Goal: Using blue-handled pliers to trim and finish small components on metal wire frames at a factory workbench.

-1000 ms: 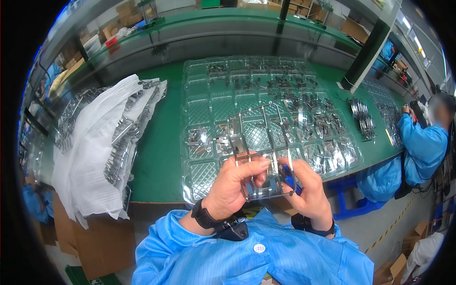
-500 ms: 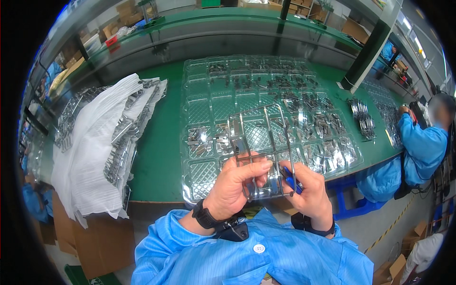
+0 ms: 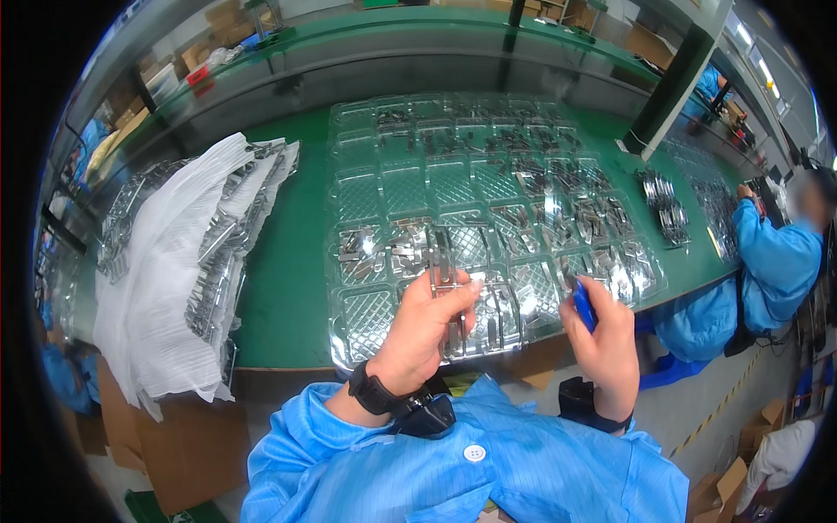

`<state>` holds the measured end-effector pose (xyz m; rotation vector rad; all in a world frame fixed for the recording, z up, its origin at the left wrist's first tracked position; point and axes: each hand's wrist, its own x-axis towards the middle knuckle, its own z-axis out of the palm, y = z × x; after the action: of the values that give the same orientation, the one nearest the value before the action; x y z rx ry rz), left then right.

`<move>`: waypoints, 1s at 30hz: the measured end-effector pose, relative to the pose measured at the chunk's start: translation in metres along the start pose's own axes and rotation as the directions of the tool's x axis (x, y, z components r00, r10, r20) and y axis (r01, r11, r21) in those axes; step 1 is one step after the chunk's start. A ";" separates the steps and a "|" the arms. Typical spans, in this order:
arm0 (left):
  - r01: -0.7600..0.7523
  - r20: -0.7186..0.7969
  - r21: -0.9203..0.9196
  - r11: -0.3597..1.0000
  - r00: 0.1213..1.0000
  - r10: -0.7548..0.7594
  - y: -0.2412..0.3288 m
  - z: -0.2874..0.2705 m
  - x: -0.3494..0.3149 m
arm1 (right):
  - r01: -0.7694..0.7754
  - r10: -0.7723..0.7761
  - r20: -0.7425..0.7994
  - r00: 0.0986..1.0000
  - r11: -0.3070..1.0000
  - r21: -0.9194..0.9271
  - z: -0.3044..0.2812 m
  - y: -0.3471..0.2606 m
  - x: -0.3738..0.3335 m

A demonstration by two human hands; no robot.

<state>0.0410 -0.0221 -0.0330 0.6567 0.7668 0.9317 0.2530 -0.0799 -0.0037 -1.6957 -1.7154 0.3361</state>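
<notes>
Pinching a metal strip (image 3: 443, 266), left hand (image 3: 425, 329) (right hand (image 3: 603, 338) grips a blue tool (image 3: 583, 304)).

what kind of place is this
Most likely a factory assembly or packing line: a long green workbench covered with clear plastic trays of small metal parts, stacked trays under white foam sheets, and a co-worker in the same blue coat.

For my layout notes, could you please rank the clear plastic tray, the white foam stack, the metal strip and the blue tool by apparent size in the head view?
1. Clear plastic tray
2. White foam stack
3. Metal strip, in the left hand
4. Blue tool, in the right hand, partly hidden
</notes>
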 end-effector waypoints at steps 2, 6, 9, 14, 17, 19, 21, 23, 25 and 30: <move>-0.045 -0.003 -0.039 0.998 0.999 0.045 0.000 0.003 0.001 | -0.055 0.043 0.053 0.998 0.967 0.250 0.012 -0.004 0.002; -0.063 0.091 -0.166 0.984 0.993 0.078 0.002 0.008 0.000 | -0.249 0.094 0.259 0.961 0.698 0.671 0.030 -0.015 0.005; -0.112 -0.061 -0.100 0.989 0.993 0.106 0.009 0.018 -0.007 | -0.245 0.137 0.206 0.969 0.635 0.733 0.035 -0.017 0.012; -0.122 0.052 0.064 0.991 0.992 0.119 0.001 0.008 -0.009 | -0.184 0.129 0.132 0.983 0.598 0.780 0.040 -0.031 0.013; -0.122 -0.019 -0.020 0.992 0.992 0.122 0.008 0.009 -0.012 | 0.073 -0.045 -0.089 0.995 0.933 0.354 0.036 -0.018 0.008; -0.099 -0.039 -0.076 0.992 0.995 0.096 0.012 0.006 -0.013 | 0.183 -0.165 -0.098 0.981 0.959 0.216 0.034 -0.012 0.003; -0.094 -0.049 -0.081 0.992 0.995 0.090 0.013 0.007 -0.014 | 0.301 -0.298 -0.046 0.953 0.951 0.075 0.033 -0.012 -0.003; -0.080 -0.035 -0.131 0.988 0.996 0.076 0.013 0.006 -0.014 | 0.298 -0.294 -0.049 0.955 0.946 0.130 0.036 -0.012 -0.004; -0.075 -0.041 -0.150 0.986 0.997 0.069 0.013 0.007 -0.015 | 0.259 -0.258 -0.027 0.966 0.958 0.119 0.036 -0.011 -0.002; -0.073 -0.030 -0.172 0.982 0.997 0.069 0.014 0.011 -0.018 | 0.306 -0.310 0.027 0.950 0.946 0.112 0.040 -0.014 -0.001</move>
<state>0.0368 -0.0334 -0.0114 0.5239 0.6789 1.0603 0.2174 -0.0717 -0.0242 -1.3264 -1.9259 0.3146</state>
